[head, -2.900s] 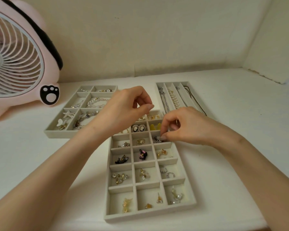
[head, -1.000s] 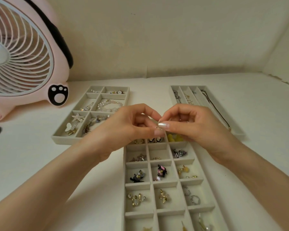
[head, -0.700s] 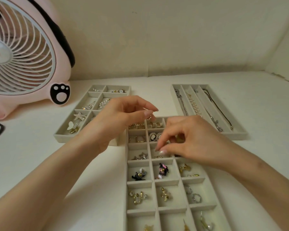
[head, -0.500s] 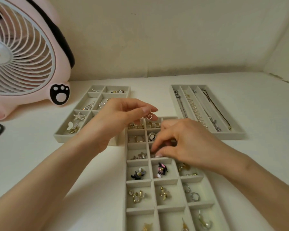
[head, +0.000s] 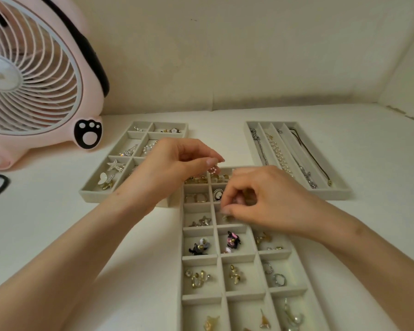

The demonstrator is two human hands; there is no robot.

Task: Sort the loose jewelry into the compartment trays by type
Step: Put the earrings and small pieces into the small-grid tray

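My left hand (head: pixel 177 163) pinches a small round pinkish stud with pale dots (head: pixel 212 169) at its fingertips, up in the air over the far end of the grey felt-lined tray of small square cells (head: pixel 238 258) on the white counter (head: pixel 58 223). My right hand (head: pixel 263 199) is down at the middle cell of the third row, fingers curled, tips bunched just over a small gold piece (head: pixel 228 218). Gripping it or only touching it? I cannot tell, my own fingers hide that. These bits should be feather-light, hard and slick, and I'd guess the posts bend easily, so the place to take one is across its solid face, nail tips, gently. The felt ought to stop them skating, though a dropped stud could hop into the next cell. Left of me sits the grey tray of larger cells (head: pixel 93 195) with a silver star brooch (head: pixel 116 165), and right of me the grey tray of long slots (head: pixel 337 195) with a pearl strand (head: pixel 279 154)
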